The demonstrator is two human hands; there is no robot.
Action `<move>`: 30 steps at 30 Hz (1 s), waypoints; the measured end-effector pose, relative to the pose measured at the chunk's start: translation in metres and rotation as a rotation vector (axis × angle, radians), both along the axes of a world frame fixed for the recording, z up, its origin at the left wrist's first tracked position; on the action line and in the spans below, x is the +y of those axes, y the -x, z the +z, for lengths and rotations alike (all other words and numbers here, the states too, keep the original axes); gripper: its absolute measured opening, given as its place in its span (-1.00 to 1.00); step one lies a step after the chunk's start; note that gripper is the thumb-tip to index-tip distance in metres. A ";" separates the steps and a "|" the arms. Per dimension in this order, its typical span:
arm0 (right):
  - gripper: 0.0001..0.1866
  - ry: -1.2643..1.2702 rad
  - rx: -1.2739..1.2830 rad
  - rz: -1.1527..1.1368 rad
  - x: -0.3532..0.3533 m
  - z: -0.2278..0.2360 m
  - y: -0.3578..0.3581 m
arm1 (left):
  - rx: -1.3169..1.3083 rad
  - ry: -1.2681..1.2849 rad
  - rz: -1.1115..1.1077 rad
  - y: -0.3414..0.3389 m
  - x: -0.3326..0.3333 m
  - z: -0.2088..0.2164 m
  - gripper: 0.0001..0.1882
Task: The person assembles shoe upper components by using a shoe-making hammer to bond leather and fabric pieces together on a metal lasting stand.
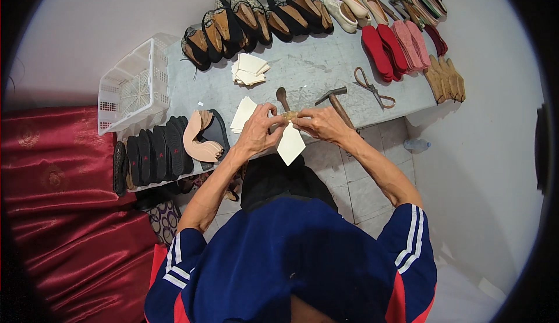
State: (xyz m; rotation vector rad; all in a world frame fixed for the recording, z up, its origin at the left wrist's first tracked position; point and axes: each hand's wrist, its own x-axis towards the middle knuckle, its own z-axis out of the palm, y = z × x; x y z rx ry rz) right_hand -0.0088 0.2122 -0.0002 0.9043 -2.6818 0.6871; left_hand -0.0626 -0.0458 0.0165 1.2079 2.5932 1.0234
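Observation:
Near the front edge of the grey table, my left hand (pixel 261 129) and my right hand (pixel 322 124) meet with fingers closed. Between their fingertips is a small yellowish-brown piece (pixel 289 115), mostly covered, whose kind I cannot make out. A white, pointed sheet piece (pixel 290 145) hangs below the fingertips, its narrow top at my right fingers. Just beyond the hands lies a brown tool with a rounded end (pixel 282 98). A hammer (pixel 335 100) rests to the right of my right hand. Loose white pieces (pixel 243 113) lie beside my left hand.
On the table (pixel 314 57) stand rows of dark shoes (pixel 233 23), white shoes (pixel 343 11), red insoles (pixel 384 52), scissors (pixel 374 88) and gloves (pixel 445 80). At left are a white basket (pixel 133 81), black soles (pixel 156 153) and beige curved pieces (pixel 201 139). A bottle (pixel 417 145) lies on the floor.

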 end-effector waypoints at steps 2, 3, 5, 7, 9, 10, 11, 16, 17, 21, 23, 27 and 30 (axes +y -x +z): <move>-0.82 -0.009 -0.015 0.000 -0.002 0.000 -0.001 | -0.017 0.017 -0.010 0.002 -0.002 0.000 -0.79; -0.83 -0.019 -0.028 -0.003 -0.003 0.001 -0.001 | -0.018 0.018 -0.009 0.003 -0.003 0.000 -0.79; -0.83 -0.023 -0.020 -0.001 -0.004 -0.002 -0.001 | -0.055 0.045 -0.028 0.005 -0.004 0.000 -0.80; -0.83 -0.028 -0.013 -0.001 -0.004 -0.005 0.000 | -0.044 0.044 -0.039 0.008 -0.004 0.000 -0.80; -0.82 -0.056 0.000 0.009 -0.004 -0.005 -0.001 | -0.035 0.042 -0.049 0.010 -0.004 -0.002 -0.81; -0.82 -0.057 -0.004 0.009 -0.004 -0.004 -0.002 | -0.039 0.039 -0.058 0.012 -0.004 -0.003 -0.80; -0.80 -0.060 -0.023 -0.016 -0.005 0.000 -0.004 | -0.042 0.037 -0.066 0.012 -0.004 -0.002 -0.80; -0.74 -0.066 -0.024 -0.080 -0.011 0.012 -0.015 | -0.147 0.049 -0.067 0.009 -0.006 0.000 -0.80; -0.71 -0.075 -0.048 -0.086 -0.011 0.015 -0.017 | -0.162 0.060 -0.061 0.008 -0.007 -0.001 -0.79; -0.63 0.106 0.001 -0.122 0.014 0.001 -0.006 | -0.005 0.014 -0.090 0.007 -0.009 -0.005 -0.79; -0.58 0.239 -0.170 -0.549 0.035 -0.035 -0.009 | 0.075 -0.029 -0.054 0.001 -0.007 -0.007 -0.78; -0.45 0.063 -0.457 -0.975 0.060 -0.107 -0.025 | 0.049 -0.088 0.119 -0.025 0.002 -0.013 -0.77; -0.43 0.031 -0.419 -0.958 0.077 -0.151 -0.033 | 0.086 -0.087 0.207 -0.035 0.015 -0.016 -0.74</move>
